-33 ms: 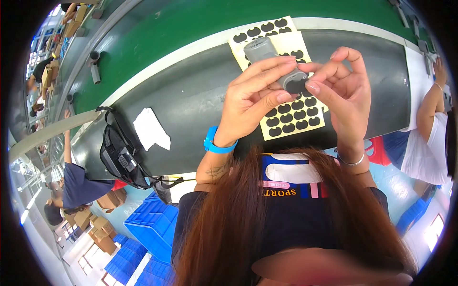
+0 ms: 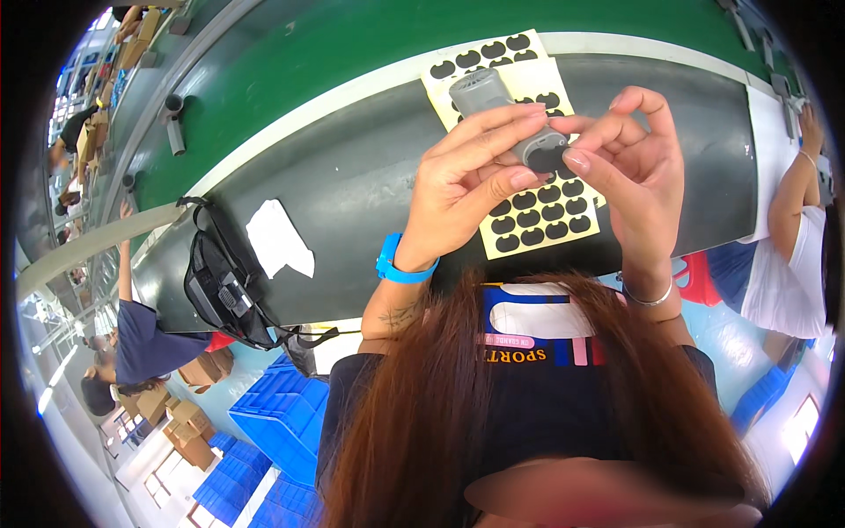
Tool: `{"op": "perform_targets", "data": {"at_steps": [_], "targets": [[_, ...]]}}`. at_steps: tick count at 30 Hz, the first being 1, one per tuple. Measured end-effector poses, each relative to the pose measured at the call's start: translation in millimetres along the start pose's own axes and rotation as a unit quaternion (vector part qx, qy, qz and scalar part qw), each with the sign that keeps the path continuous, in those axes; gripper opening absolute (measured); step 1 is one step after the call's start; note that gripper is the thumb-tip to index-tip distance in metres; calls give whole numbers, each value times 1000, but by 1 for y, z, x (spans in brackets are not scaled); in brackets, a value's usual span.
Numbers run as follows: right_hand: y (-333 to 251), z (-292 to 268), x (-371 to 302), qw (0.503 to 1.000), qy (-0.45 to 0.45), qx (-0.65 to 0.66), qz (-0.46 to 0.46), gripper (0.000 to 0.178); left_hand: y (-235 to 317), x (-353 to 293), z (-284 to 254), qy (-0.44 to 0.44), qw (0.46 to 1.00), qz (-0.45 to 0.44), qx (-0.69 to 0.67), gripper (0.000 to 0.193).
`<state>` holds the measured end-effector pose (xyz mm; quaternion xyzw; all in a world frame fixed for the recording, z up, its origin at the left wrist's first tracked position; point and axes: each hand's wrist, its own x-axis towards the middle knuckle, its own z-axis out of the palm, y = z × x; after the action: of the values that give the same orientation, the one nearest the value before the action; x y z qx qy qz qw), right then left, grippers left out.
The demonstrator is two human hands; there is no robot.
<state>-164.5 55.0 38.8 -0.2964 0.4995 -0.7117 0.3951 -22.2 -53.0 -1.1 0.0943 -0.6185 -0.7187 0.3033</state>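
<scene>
My left hand (image 2: 471, 172) wraps its fingers and thumb around a grey plastic housing (image 2: 480, 91), a long rounded body that slants from far left to near right. A black round sticker (image 2: 546, 158) covers part of the housing's near end. My right hand (image 2: 638, 163) pinches at that sticker's right edge with thumb and index finger, the other fingers curled above. Beneath both hands lie pale yellow sticker sheets (image 2: 494, 245), overlapping, with rows of black round stickers with notched edges. My hands hide the middle of the sheets and of the housing.
On the dark worktop (image 2: 352, 167) lie a white paper piece (image 2: 280, 239) and, farther left, a black bag (image 2: 220, 290). A green conveyor belt (image 2: 352, 44) runs along the far side. Blue crates (image 2: 282, 405) stand at lower left. Co-workers sit at the left and right (image 2: 788, 229).
</scene>
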Motion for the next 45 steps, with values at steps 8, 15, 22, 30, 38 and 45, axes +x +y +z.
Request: {"op": "perform_targets", "data": {"at_steps": [8, 15, 22, 30, 38, 45], "targets": [[4, -3, 2, 1000, -12, 6, -21, 45, -1, 0, -1, -4, 1000, 4, 12, 38], [2, -2, 0, 1000, -6, 2, -6, 45, 0, -1, -1, -1, 1000, 3, 17, 37], [3, -3, -1, 1000, -7, 3, -10, 45, -2, -2, 0, 2, 1000, 5, 8, 36], [4, -4, -2, 1000, -2, 10, -10, 44, -1, -1, 2, 1, 1000, 0, 1, 37], [3, -3, -3, 1000, 2, 6, -12, 45, -2, -1, 3, -3, 1000, 1, 3, 37], [3, -2, -3, 1000, 6, -5, -5, 45, -2, -2, 1, -3, 1000, 2, 3, 37]]}}
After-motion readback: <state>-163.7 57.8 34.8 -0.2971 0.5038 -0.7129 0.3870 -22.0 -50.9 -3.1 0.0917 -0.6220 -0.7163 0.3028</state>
